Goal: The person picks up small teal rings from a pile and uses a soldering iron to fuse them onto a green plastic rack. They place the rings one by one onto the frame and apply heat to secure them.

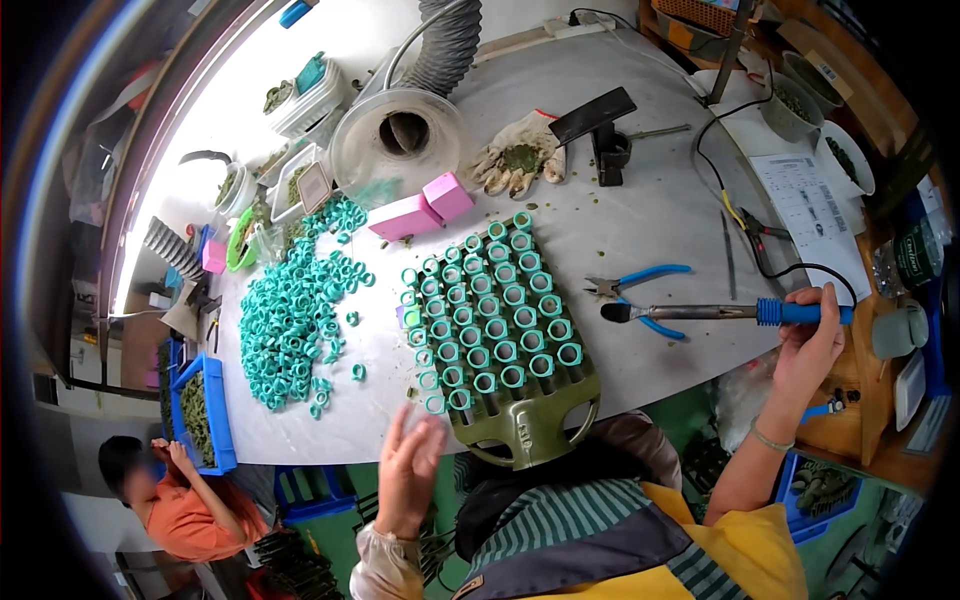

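My right hand (806,335) is wrapped round the blue handle of a soldering iron (700,312), whose long metal shaft points left and ends in a broad dark tip. That tip lies over a pair of blue-handled pliers (645,278). My left hand (408,470), slightly blurred, is held with fingers stretched and apart, nothing seen in it, just off the near left corner of an olive-green rack (525,425). Turquoise rings (487,306) stand in rows on the rack's slotted bars. Left of it, a large heap of loose turquoise rings (290,335) covers the table.
Beyond the rack lie two pink blocks (405,216), a stained work glove (520,155) and a black stand (608,145). A clear funnel on a grey duct (450,45) stands behind. Tubs (795,110) and a printed sheet (808,205) are at right. Another person (195,505) sits lower left.
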`<state>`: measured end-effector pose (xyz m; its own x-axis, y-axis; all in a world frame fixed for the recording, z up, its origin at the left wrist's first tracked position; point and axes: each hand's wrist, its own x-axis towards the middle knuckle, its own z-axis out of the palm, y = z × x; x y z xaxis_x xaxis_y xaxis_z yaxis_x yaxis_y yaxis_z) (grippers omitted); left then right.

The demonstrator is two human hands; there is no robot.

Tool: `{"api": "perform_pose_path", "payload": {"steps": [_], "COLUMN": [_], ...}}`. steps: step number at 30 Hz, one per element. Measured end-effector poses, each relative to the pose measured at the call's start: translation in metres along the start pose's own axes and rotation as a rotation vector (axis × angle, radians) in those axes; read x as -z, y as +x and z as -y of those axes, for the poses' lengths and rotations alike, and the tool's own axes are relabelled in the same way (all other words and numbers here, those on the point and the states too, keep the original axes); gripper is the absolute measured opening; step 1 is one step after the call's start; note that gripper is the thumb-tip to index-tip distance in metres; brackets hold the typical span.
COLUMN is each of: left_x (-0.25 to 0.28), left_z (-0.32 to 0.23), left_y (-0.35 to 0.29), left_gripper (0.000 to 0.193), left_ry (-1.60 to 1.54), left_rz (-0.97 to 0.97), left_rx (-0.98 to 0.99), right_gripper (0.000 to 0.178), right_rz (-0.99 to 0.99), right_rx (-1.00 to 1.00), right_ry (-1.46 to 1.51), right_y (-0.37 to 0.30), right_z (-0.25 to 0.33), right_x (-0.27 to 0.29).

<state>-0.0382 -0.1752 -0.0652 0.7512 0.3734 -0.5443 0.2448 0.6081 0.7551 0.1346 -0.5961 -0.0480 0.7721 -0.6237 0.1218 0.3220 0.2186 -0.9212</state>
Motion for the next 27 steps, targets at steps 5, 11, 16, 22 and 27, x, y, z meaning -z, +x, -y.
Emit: {"api": "perform_pose_path", "payload": {"steps": [5, 11, 16, 22, 27], "left_x": [-0.009, -0.013, -0.023, -0.041, -0.094], "left_z": [0.033, 0.044, 0.006, -0.049, -0.061], "left_y": [-0.007, -0.003, -0.018, -0.039, -0.043], "left_gripper": [0.052, 0.052, 0.050, 0.066, 0.062], "left_ry": [-0.182, -0.247, -0.298, -0.049, 1.130], "left_rz": [0.227, 0.234, 0.445, 0.769, 0.709], "left_rx": [0.307, 0.446, 0.153, -0.220, -0.761], "right_gripper": [0.036, 0.037, 0.038, 0.037, 0.038], "right_rz": [-0.051, -0.052, -0.072, -0.058, 0.028], "right_rx": [-0.032, -0.030, -0.053, -0.064, -0.133], "right_ry": [0.004, 0.009, 0.040, 0.112, 0.243], "right_y": [-0.001, -0.002, 0.000, 0.007, 0.011], "right_z": [0.000, -0.006, -0.003, -0.008, -0.012], "right_x": [-0.001, -0.003, 0.001, 0.006, 0.007]}}
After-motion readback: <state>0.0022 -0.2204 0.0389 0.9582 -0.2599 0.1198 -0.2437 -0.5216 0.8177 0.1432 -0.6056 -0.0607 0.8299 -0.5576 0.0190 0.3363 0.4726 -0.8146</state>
